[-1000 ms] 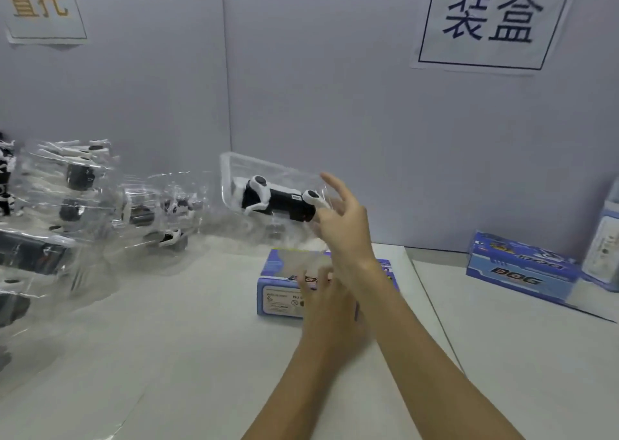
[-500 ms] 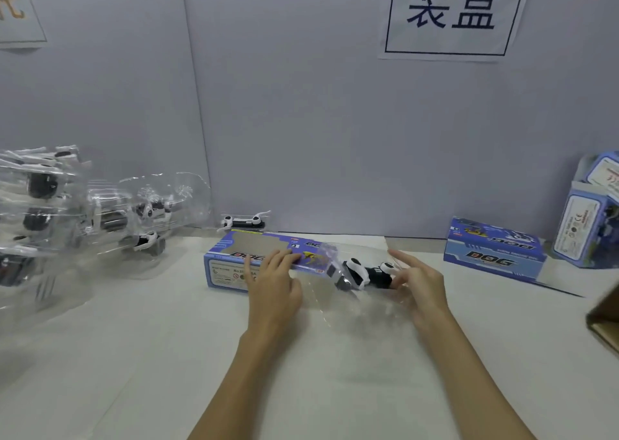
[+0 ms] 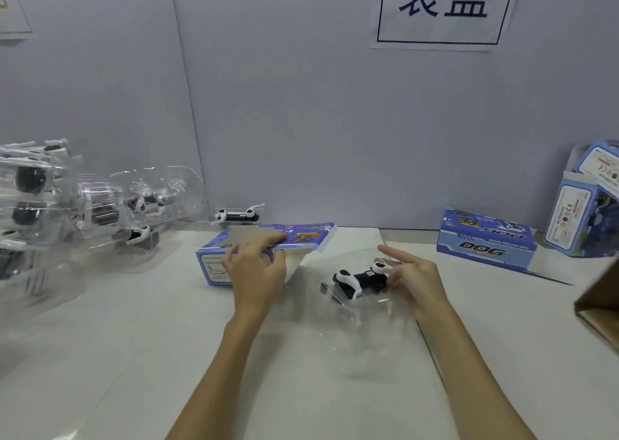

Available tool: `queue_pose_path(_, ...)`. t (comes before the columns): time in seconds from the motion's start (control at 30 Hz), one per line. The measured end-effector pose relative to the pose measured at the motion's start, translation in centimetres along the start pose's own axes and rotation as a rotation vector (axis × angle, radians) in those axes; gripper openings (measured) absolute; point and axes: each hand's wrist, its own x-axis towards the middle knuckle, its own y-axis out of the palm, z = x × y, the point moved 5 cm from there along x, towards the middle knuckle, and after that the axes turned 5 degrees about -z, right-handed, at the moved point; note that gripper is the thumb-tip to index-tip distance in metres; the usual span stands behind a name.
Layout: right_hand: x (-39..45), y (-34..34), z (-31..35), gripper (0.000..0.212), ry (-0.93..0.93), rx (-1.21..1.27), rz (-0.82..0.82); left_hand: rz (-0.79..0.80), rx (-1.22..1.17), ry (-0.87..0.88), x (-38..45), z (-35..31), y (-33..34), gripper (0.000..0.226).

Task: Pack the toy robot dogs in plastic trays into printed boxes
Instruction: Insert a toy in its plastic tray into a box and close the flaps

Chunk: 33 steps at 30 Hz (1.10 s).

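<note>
Right hand [image 3: 413, 277] fingers pinch the trayed toy robot dog [image 3: 360, 280], long axis aimed left at the printed box [image 3: 264, 250] mouth; left hand [image 3: 256, 268] grips its flap.

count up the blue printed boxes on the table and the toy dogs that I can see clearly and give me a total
Blue printed cardboard boxes: 4 (one under the left hand at, one lying flat, two at the right edge).
Black-and-white toy robot dogs clearly seen: 2 (one in the clear plastic tray at the right hand, at; one loose by the wall).
Stacked trays at left: too blurred to count.
Total: 6
</note>
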Motion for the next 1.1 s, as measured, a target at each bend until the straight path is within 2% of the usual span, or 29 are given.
queue_pose_path(0.17,0.2,0.3,-0.1,0.068,-0.078,-0.026,-0.125,0.158,0.172,0.298,-1.8,-1.8,1.8,0.025)
queue_pose_path(0.33,-0.5,-0.6,0.1,0.059,-0.144,-0.036,-0.341,0.304,0.222,0.509,-3.1,-2.9,2.9,0.029)
queue_pose_path(0.6,-1.7,-1.1,0.3,0.058,-0.211,0.081,-0.55,0.336,0.225,0.593,-4.0,-4.5,3.2,0.028)
queue_pose_path(0.67,-1.9,-0.8,0.3,0.057,-0.227,0.121,-0.567,0.336,0.244,0.602,-4.4,-4.8,3.4,0.029)
queue_pose_path(0.83,-1.4,-0.1,-0.2,0.056,-0.13,0.318,-0.528,0.299,0.247,0.552,-4.7,-4.7,3.5,0.031)
queue_pose_path(1.0,-1.6,-0.3,-0.3,0.056,-0.161,0.231,-0.591,0.283,0.278,0.593,-5.3,-5.1,4.0,0.03)
queue_pose_path(1.1,-1.6,-0.5,-0.4,0.055,-0.157,0.216,-0.598,0.373,0.284,0.561,-5.0,-4.4,4.1,0.035)
